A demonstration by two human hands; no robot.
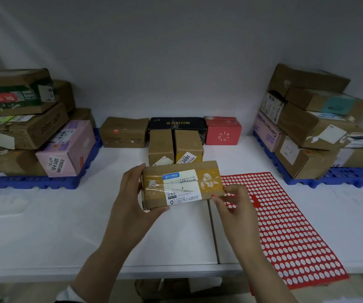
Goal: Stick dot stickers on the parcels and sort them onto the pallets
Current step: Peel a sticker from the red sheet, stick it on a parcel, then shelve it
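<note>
Brown cardboard parcel [181, 184] with white ZTO label, left end gripped in my left hand [132, 193], right edge pinched by my right hand [235, 200], over white table [66, 226], red dot-sticker sheet [285, 226] at 4 o'clock, pink "Contact lenses" box [265, 133] at 2, pale wall [176, 62] behind

Matt brown cardboard parcel [181, 184] — glossy clear tape, paper label [181, 186], smooth white table [45, 226], blue plastic pallets [34, 182]

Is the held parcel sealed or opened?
Sealed: the parcel has closed flaps under tape and a shipping label.
</note>
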